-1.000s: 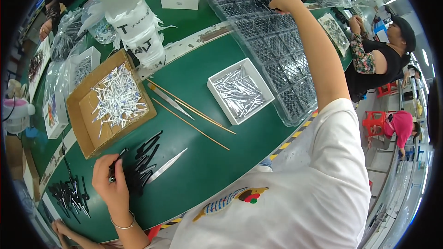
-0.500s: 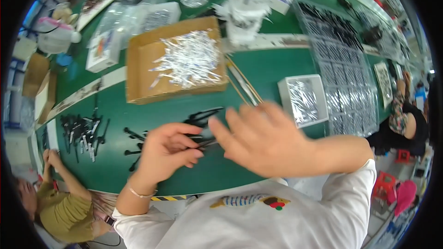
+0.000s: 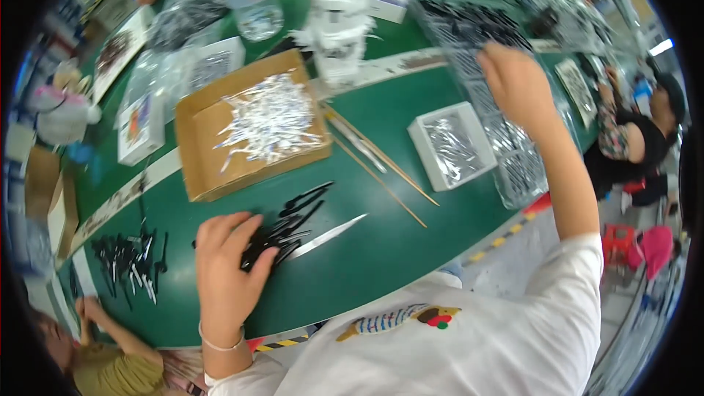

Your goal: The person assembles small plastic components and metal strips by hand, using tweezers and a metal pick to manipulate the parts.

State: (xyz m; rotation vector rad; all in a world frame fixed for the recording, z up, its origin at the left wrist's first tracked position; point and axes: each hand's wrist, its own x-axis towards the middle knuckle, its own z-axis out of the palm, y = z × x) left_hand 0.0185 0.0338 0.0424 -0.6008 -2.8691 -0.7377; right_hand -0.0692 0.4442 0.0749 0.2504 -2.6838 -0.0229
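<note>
My left hand [image 3: 229,268] rests low at the table's front, palm down, with fingers bent and thumb apart. It lies against a loose bunch of thin black parts [image 3: 297,220], partly hiding them. A white pointed strip [image 3: 328,237] sticks out to the right of the bunch. My right arm stretches far to the right. There my right hand [image 3: 517,92] hangs over a clear plastic tray [image 3: 506,150] holding rows of black parts. Its fingers are curled down and together, and their tips are hidden, so what they hold does not show.
A cardboard box [image 3: 213,189] of white strips stands left of centre. Thin wooden sticks [image 3: 396,165] lie beside it. A white box [image 3: 425,148] holds small bagged pieces. Another black heap [image 3: 128,260] is at left, near a person [image 3: 110,359]. A second person [image 3: 634,139] sits at right.
My right hand has left my left hand and swung right and away to the tray. My left hand has lowered onto the black parts. The view has shifted.
</note>
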